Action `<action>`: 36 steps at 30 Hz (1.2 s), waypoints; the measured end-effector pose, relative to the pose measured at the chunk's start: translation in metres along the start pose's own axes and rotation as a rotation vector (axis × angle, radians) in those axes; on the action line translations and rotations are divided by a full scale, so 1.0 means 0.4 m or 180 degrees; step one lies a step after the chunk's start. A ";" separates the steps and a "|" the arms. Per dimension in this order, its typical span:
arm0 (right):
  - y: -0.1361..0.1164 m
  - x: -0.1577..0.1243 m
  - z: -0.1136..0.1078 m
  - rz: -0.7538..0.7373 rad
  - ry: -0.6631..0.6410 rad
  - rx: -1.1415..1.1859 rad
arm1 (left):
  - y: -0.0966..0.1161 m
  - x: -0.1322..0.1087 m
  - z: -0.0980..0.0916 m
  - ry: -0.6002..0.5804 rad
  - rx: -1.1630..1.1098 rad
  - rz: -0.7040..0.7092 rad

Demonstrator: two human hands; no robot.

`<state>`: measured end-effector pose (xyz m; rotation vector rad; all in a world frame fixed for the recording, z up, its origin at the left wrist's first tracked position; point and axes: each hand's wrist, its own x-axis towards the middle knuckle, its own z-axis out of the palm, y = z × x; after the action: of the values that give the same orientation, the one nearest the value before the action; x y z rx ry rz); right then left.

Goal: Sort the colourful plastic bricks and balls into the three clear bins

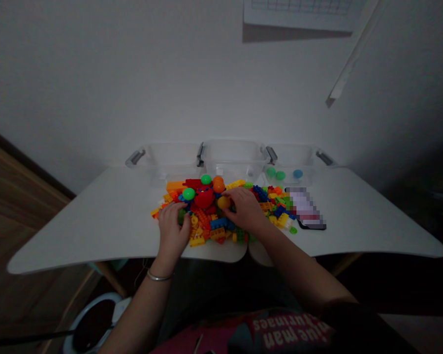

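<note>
My right hand [246,209] reaches in from the right, its thumb and fingers closed on a yellow ball [223,202] above the pile of toy building blocks [217,223]. At the pile's left side, my left hand [172,226] curls its fingers and thumb round a dark green ball [182,217], partly hidden by the fingers. Between the hands sits a round red toy [204,198]. Near it lie a bright green ball [188,193], another green ball [205,179] and an orange ball [218,185].
Three clear plastic bins stand along the wall: a left bin [175,153], a middle bin [232,150] and a right bin [290,155]. Two green balls [275,174] and a blue ball [298,174] are in the right one. A phone [306,209] lies right of the blocks on the white table [372,216].
</note>
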<state>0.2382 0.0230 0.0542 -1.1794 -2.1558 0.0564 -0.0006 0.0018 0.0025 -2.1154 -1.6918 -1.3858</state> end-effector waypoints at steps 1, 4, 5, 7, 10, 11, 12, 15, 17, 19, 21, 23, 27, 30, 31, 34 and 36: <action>0.005 -0.002 0.001 0.0041 0.0045 0.0074 | 0.001 0.000 -0.001 -0.0013 -0.0004 -0.0001; 0.017 -0.005 0.006 0.0142 0.0141 0.0265 | 0.005 0.000 -0.003 -0.0064 0.0008 0.0028; 0.020 -0.006 0.007 0.0165 0.0162 0.0316 | 0.006 0.000 -0.003 -0.0069 0.0020 0.0053; 0.026 -0.007 0.012 0.0196 0.0197 0.0406 | 0.006 -0.001 -0.002 -0.0068 0.0050 0.0113; 0.033 -0.009 0.018 0.0227 0.0282 0.0579 | 0.004 -0.002 0.000 -0.0079 0.0080 0.0143; 0.036 -0.009 0.020 0.0238 0.0316 0.0676 | 0.003 -0.002 0.001 -0.0086 0.0079 0.0128; 0.040 -0.009 0.021 0.0260 0.0363 0.0800 | 0.002 -0.002 0.002 -0.0096 0.0073 0.0105; 0.064 -0.003 0.016 0.0465 0.0619 0.1363 | 0.002 -0.002 0.003 -0.0141 0.0049 0.0038; 0.091 0.005 0.005 0.0730 0.0882 0.1816 | 0.001 -0.002 0.003 -0.0147 0.0044 0.0025; 0.128 0.015 -0.014 0.1010 0.1182 0.2155 | 0.000 -0.003 0.003 -0.0139 0.0052 0.0035; 0.170 0.026 -0.043 0.1227 0.1521 0.2232 | -0.002 -0.003 0.003 -0.0133 0.0075 0.0063; 0.217 0.036 -0.079 0.1285 0.1889 0.2116 | -0.003 -0.003 0.002 -0.0122 0.0096 0.0098; 0.308 0.053 -0.145 0.1235 0.2403 0.1435 | -0.005 -0.003 0.001 -0.0113 0.0108 0.0085; 0.365 0.062 -0.173 0.1269 0.2632 0.0779 | -0.005 -0.003 -0.001 -0.0118 0.0097 0.0046; 0.380 0.063 -0.178 0.1289 0.2633 0.0580 | -0.005 -0.003 -0.002 -0.0116 0.0083 0.0043; 0.407 0.062 -0.182 0.1370 0.2488 0.0099 | -0.005 -0.003 -0.004 -0.0124 0.0051 0.0012; 0.413 0.058 -0.182 0.1424 0.2350 -0.0097 | -0.004 -0.003 -0.005 -0.0133 0.0050 -0.0019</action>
<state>0.3924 0.1186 0.0669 -1.4029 -1.2412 -0.1902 -0.0031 0.0004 0.0021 -2.1473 -1.7196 -1.3346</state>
